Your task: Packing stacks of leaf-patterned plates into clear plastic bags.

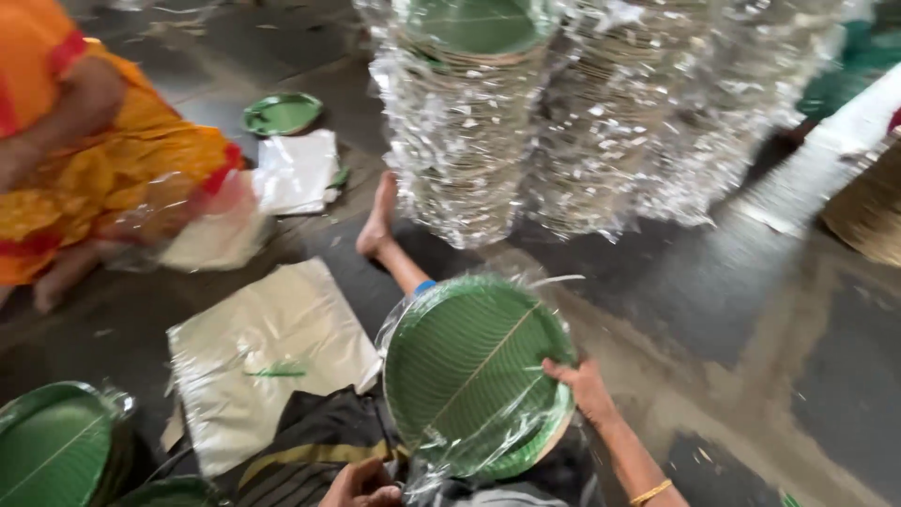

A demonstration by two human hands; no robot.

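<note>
- Stacks of wrapped plates [526,122] are seen at the top, standing on the dark floor [770,329] and shining with clear film.
- Flat plastic bags [267,361] are laid out on the floor, left of centre.
- A green leaf-patterned plate stack [469,376], sheathed in clear plastic, is held tilted over the lap.
- The right hand [584,387] is clamped on its right rim.
- The left hand [361,483] is closed on the gathered plastic below it.

Soft daylight — wrap glare, motion blur throughout.
</note>
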